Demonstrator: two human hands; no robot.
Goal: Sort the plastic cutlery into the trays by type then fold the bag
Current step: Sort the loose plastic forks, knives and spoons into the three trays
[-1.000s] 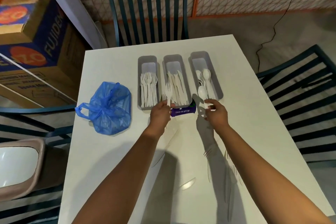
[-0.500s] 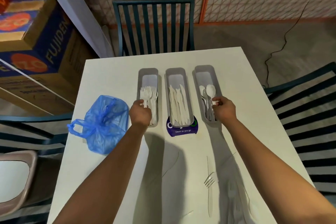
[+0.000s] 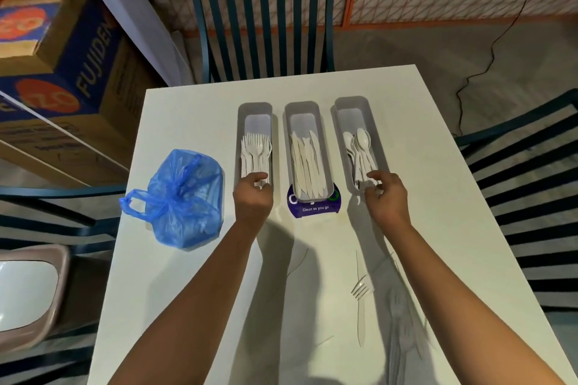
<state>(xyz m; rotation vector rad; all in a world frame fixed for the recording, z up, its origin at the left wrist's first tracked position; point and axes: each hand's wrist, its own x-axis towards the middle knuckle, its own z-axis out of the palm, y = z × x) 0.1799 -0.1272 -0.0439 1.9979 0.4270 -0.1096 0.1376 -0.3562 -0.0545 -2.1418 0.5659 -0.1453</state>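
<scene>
Three grey trays stand side by side on the white table (image 3: pixel 422 122). The left tray (image 3: pixel 254 109) holds white forks, the middle tray (image 3: pixel 301 109) knives, the right tray (image 3: pixel 352 105) spoons. At the near end of the left tray, my left hand (image 3: pixel 252 200) pinches the handle of a fork (image 3: pixel 262 185) lying in it. My right hand (image 3: pixel 387 197) is at the near end of the right tray, its fingers curled on a spoon handle (image 3: pixel 364 166). A knotted blue plastic bag (image 3: pixel 179 201) lies left of the trays. A loose fork (image 3: pixel 361 289) and blurred cutlery (image 3: pixel 402 325) lie near me.
A purple "Clean as you go" sticker (image 3: pixel 314 209) shows under the middle tray's near end. Dark slatted chairs stand at the far side (image 3: pixel 262 28), right (image 3: pixel 531 166) and left (image 3: pixel 47 206). Cardboard boxes (image 3: pixel 62 56) are stacked at the left.
Both hands moved from the table's middle up to the trays, carrying a fork to the left tray and a spoon to the right one. They now sit at the trays' near ends.
</scene>
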